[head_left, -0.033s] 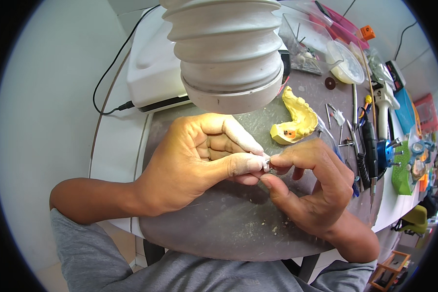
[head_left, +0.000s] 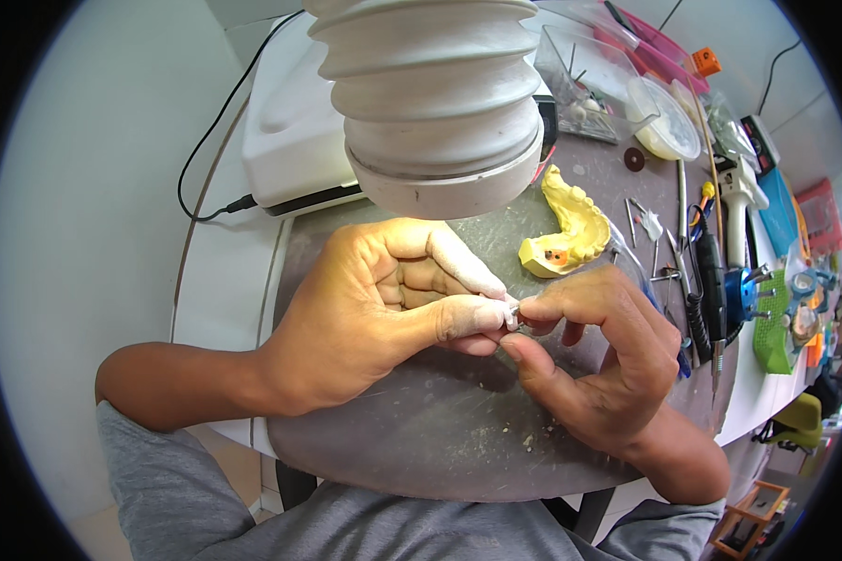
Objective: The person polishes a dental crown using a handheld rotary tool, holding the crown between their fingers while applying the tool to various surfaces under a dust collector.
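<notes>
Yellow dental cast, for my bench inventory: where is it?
In the head view, the yellow dental cast lies right of centre on the grey worktop, beyond the right hand.

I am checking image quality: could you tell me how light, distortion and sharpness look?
Head view: bright light on the left hand; the green chair leans near the right rim, likely from distortion; the tiny white piece in that hand lacks clear detail.
</notes>
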Action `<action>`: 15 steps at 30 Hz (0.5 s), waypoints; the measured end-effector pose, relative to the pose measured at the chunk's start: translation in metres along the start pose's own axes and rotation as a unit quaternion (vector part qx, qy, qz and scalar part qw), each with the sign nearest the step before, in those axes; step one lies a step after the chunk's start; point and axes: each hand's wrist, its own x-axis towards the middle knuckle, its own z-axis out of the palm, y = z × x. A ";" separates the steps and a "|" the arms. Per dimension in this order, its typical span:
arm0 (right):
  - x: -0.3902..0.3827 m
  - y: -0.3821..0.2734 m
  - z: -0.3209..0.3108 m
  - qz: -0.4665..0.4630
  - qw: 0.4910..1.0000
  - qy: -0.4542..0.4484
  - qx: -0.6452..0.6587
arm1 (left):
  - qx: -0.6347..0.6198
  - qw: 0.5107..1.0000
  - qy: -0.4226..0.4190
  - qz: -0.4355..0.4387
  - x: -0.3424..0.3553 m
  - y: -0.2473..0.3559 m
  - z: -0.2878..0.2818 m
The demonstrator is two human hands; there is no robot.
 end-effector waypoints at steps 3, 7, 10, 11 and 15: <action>0.000 0.000 -0.001 0.000 1.000 0.000 -0.008 | -0.004 1.000 -0.008 0.005 0.000 0.001 0.000; -0.002 0.001 0.000 0.004 1.000 0.003 -0.006 | -0.004 1.000 -0.007 -0.001 -0.001 0.003 0.002; -0.003 0.002 0.000 0.002 1.000 0.008 -0.004 | -0.001 1.000 -0.002 -0.008 -0.002 0.005 0.004; -0.003 0.002 0.001 -0.001 1.000 0.012 -0.004 | 0.001 1.000 0.001 -0.011 -0.002 0.006 0.004; -0.005 0.003 0.002 -0.004 1.000 0.020 -0.001 | 0.015 1.000 -0.009 0.008 -0.001 0.002 0.003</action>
